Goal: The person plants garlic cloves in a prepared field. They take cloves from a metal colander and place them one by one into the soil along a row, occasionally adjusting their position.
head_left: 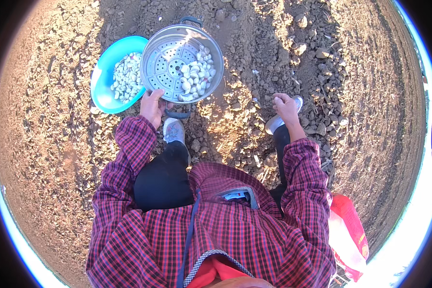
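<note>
My left hand grips the near left rim of a metal steamer pot with a perforated bottom, thumb inside the wall. White peeled cloves, seemingly garlic, are heaped along the pot's right side. Part of the pot overlaps a turquoise plastic basin, which holds more cloves. Over the soil to the right is my right hand, fingers curled, above my right shoe. Whether anything small sits between those fingers cannot be made out.
Clumpy brown soil spreads all around, with stones and clods at the right. A few pale bits lie on the ground. My left shoe stands just below the pot's handle. Behind my right arm is a red and white sack.
</note>
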`<state>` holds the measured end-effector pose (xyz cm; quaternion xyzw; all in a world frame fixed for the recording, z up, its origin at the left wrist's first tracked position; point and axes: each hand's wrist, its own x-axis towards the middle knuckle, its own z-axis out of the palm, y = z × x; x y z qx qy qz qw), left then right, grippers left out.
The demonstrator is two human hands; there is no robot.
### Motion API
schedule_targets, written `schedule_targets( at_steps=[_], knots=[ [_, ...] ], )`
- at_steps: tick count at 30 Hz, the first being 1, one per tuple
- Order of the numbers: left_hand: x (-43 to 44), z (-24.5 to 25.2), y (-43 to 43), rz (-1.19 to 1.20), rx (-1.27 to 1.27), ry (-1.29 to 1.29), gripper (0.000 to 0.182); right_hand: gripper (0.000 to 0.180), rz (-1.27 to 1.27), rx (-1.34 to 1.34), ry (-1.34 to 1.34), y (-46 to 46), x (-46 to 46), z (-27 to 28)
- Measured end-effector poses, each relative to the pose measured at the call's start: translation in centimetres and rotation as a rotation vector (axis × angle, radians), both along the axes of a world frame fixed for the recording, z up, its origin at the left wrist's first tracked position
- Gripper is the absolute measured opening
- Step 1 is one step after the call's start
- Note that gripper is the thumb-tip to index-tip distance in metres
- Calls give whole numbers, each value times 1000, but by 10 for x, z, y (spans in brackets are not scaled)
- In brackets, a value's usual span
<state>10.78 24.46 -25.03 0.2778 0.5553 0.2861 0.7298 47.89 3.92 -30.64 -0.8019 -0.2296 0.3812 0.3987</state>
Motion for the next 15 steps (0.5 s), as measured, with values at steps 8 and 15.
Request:
schedule_targets(
  at_steps=[8,15],
  knots=[
    [6,-28,-3,-62,18,78,38,13,636,206,-688,145,-115,4],
    [-2,-49,-5,-100,-46,93,47,35,858,-156,-723,188,-151,-78]
  ],
)
